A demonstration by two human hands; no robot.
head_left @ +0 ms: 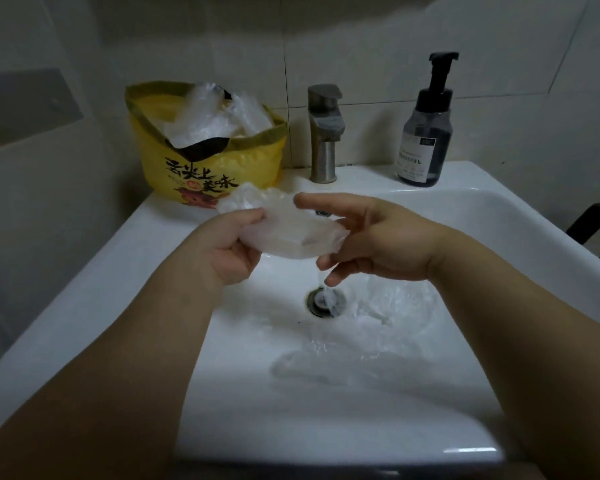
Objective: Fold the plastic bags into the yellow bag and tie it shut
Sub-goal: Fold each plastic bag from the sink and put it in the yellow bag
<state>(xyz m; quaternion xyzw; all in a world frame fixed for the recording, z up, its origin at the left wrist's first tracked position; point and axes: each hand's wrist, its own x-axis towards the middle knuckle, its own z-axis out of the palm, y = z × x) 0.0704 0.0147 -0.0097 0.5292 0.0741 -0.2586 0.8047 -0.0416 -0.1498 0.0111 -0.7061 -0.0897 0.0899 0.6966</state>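
Observation:
A yellow bag (222,168) with printed characters stands open on the sink's back left corner, with clear folded plastic bags (219,114) sticking out of it. Over the basin I hold a folded clear plastic bag (284,230). My left hand (222,247) pinches its left end between thumb and fingers. My right hand (371,233) is at its right end, fingers extended around it. More crumpled clear plastic bags (392,306) lie in the basin, right of the drain and toward the front.
The white sink (94,271) fills the view, with a drain (321,301) in the middle. A metal faucet (324,133) stands at the back centre and a dark pump soap bottle (426,133) at the back right. Tiled wall lies behind.

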